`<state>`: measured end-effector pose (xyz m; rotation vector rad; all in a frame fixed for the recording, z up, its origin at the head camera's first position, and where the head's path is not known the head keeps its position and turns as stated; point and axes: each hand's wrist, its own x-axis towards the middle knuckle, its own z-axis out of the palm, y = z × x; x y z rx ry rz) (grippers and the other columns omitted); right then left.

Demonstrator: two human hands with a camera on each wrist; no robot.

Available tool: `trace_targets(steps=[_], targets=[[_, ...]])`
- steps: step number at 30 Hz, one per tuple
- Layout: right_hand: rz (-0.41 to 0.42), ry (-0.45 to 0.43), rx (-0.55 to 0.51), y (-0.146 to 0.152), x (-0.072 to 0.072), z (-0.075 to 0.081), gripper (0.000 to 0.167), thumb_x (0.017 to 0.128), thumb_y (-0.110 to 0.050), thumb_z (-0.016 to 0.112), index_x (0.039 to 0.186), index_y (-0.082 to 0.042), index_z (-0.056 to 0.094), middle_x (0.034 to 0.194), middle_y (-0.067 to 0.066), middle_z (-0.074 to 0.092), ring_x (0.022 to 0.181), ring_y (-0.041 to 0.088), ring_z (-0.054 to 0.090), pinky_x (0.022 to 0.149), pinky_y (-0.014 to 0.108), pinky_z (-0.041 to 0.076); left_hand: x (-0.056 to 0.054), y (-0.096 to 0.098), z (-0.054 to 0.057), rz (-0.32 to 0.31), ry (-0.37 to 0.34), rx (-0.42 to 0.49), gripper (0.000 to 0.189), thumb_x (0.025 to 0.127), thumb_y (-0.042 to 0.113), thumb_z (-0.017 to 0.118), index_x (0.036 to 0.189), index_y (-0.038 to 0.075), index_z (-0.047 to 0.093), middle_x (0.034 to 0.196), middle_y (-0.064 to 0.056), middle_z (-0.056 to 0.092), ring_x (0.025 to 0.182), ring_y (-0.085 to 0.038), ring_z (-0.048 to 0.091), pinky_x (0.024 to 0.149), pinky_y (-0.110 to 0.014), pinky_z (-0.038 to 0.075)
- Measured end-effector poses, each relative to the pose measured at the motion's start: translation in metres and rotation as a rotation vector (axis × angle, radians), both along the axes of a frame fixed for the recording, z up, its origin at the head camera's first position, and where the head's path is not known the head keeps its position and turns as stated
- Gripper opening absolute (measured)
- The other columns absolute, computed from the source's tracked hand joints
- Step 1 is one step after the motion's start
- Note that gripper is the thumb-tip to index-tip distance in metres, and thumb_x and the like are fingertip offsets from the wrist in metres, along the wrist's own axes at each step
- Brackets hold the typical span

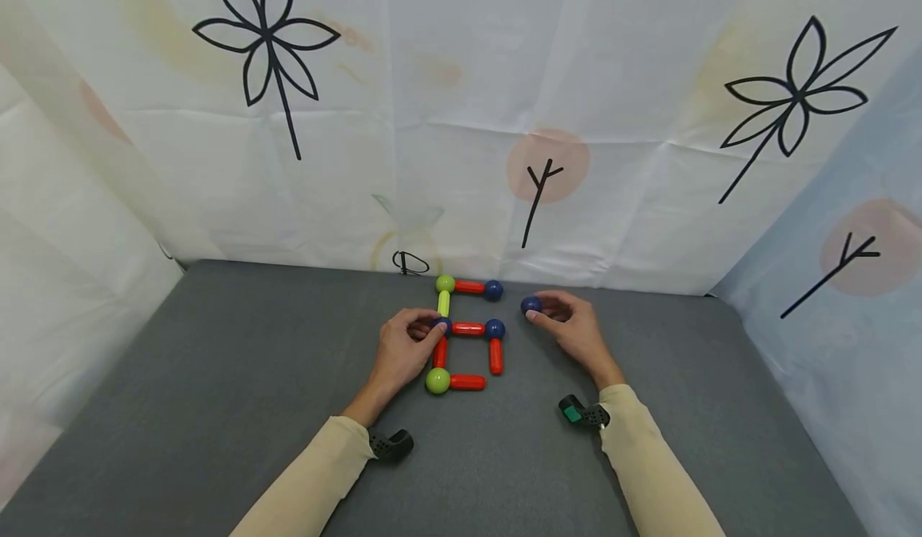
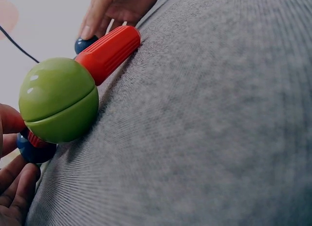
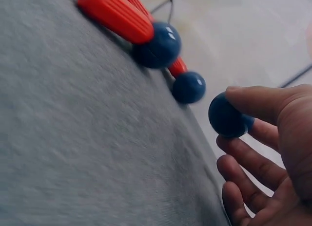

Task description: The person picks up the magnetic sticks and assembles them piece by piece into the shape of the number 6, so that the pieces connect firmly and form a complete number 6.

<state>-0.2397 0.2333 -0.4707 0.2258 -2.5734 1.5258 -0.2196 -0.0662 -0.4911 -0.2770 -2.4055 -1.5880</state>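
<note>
My left hand pinches a blue ball at the middle-left joint of a flat construction of balls and rods. Up from that joint runs a lime rod to a green ball. Below it, a red rod leads to another green ball. To the right of the construction, my right hand grips a loose blue ball between thumb and fingers. Nearest to it are two blue balls, one ending the top red rod, the other ending the middle one.
From the middle-right ball a red rod points toward me. Its end stands apart from the bottom red rod. The construction lies near the back of a grey cloth-covered table. Behind it hangs a white printed curtain.
</note>
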Motion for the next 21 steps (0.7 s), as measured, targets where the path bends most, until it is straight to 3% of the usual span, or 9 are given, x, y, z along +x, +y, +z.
trace_targets(steps=[6, 14, 21], targets=[[0.132, -0.011, 0.008, -0.011, 0.016, -0.001, 0.037, 0.089, -0.013, 0.080, 0.124, -0.004, 0.070, 0.105, 0.013, 0.070, 0.089, 0.024, 0.061, 0.075, 0.027, 0.050, 0.000, -0.001, -0.001, 0.003, 0.002, -0.003, 0.018, 0.092, 0.017, 0.078, 0.107, 0.008, 0.077, 0.098, -0.005, 0.068, 0.084, -0.016, 0.064, 0.077, -0.033, 0.057], [0.292, 0.031, -0.037, -0.017, 0.044, -0.005, 0.034, 0.087, -0.006, 0.080, 0.120, -0.006, 0.072, 0.110, 0.008, 0.070, 0.093, 0.025, 0.063, 0.080, 0.030, 0.052, 0.000, 0.000, 0.000, 0.005, -0.001, -0.006, 0.017, 0.092, 0.017, 0.078, 0.107, 0.008, 0.077, 0.098, -0.005, 0.068, 0.084, -0.016, 0.064, 0.077, -0.035, 0.057], [0.425, 0.083, -0.026, -0.022, 0.060, -0.010, 0.036, 0.085, -0.003, 0.082, 0.118, -0.009, 0.072, 0.109, 0.006, 0.070, 0.094, 0.027, 0.064, 0.080, 0.034, 0.053, 0.001, 0.000, 0.001, 0.008, 0.001, -0.014, 0.018, 0.092, 0.018, 0.078, 0.107, 0.008, 0.077, 0.098, -0.005, 0.068, 0.084, -0.017, 0.064, 0.077, -0.035, 0.057]])
